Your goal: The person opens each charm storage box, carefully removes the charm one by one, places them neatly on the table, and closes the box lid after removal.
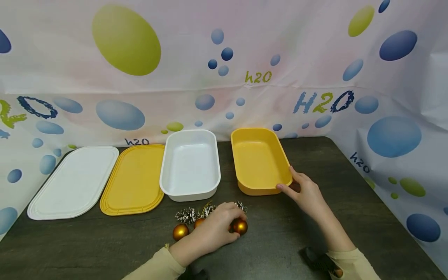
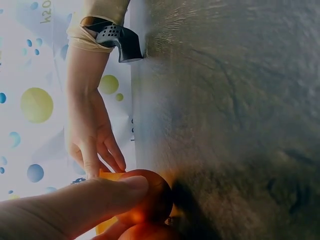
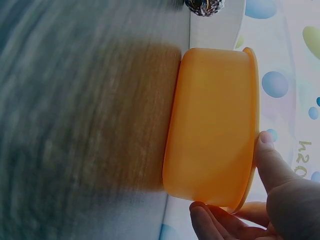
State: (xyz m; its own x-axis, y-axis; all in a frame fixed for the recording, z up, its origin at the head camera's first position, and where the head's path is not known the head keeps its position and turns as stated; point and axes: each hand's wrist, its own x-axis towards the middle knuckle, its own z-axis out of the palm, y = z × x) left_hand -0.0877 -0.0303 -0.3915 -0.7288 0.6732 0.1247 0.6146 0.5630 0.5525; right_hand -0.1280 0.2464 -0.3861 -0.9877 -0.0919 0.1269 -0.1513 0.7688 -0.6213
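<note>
My left hand [image 1: 217, 224] is over a small group of ornaments on the table, with thumb and fingers around a shiny gold Christmas ball [image 1: 241, 226]. In the left wrist view the thumb presses against that ball [image 2: 159, 197], and a second one shows just below it. Another gold ball [image 1: 180, 232] and snowy pine cones [image 1: 186, 215] lie beside and behind the hand, which partly hides them. My right hand [image 1: 308, 194] grips the near right corner of a yellow plastic container [image 1: 260, 163], thumb on its front rim and fingers along its side. The container has no lid on and its visible inside is bare.
Left of the yellow container stands a white container [image 1: 190, 165], also uncovered. Farther left, a yellow lid [image 1: 134, 179] and a white lid [image 1: 75, 181] lie flat on the dark table [image 1: 273, 249]. A patterned sheet [image 1: 182, 77] hangs behind the table.
</note>
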